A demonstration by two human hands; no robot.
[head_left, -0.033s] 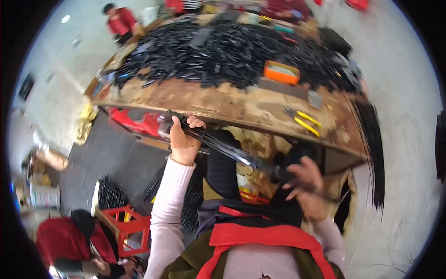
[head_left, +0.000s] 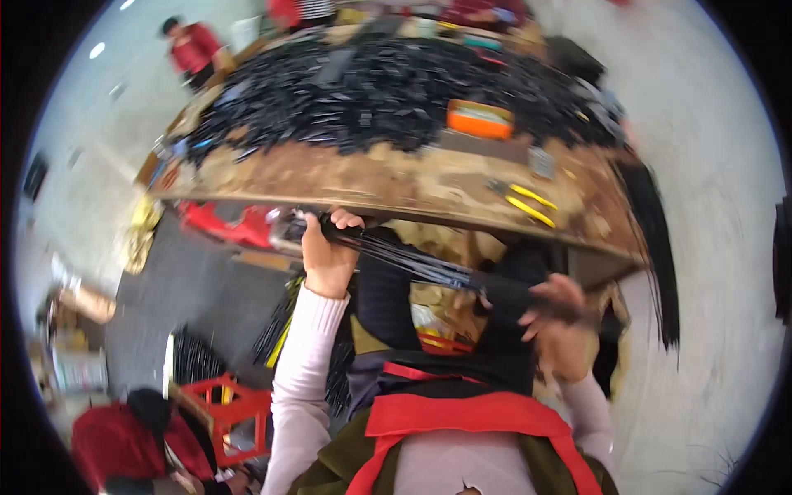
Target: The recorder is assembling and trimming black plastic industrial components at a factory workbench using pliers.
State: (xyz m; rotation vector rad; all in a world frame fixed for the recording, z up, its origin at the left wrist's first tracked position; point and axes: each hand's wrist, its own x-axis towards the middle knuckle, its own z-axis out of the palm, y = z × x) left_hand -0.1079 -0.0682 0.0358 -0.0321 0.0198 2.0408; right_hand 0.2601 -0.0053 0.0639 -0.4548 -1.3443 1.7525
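My left hand [head_left: 327,262] is wrapped round the dark upper end of a folded umbrella frame [head_left: 417,264], just below the table edge. Thin, shiny ribs run slantwise from it down toward my right hand [head_left: 563,330]. That hand is round the frame's dark lower end, with its fingers smeared by motion. The dark part passes between its fingers and palm and blurs out beyond them. Above my hands is the wooden table [head_left: 330,179], heaped with black strip-like pieces [head_left: 363,95].
Yellow-handled pliers [head_left: 532,205] and an orange box [head_left: 480,120] are on the table. Long black rods [head_left: 656,256] hang over its right end. A red stool [head_left: 235,412] stands lower left, beside a person in red [head_left: 128,437]. Another person [head_left: 194,54] is far left.
The view has shifted, so the table sits slightly further left. My right hand, with the frame's lower end, is a little further right. My left hand keeps its hold.
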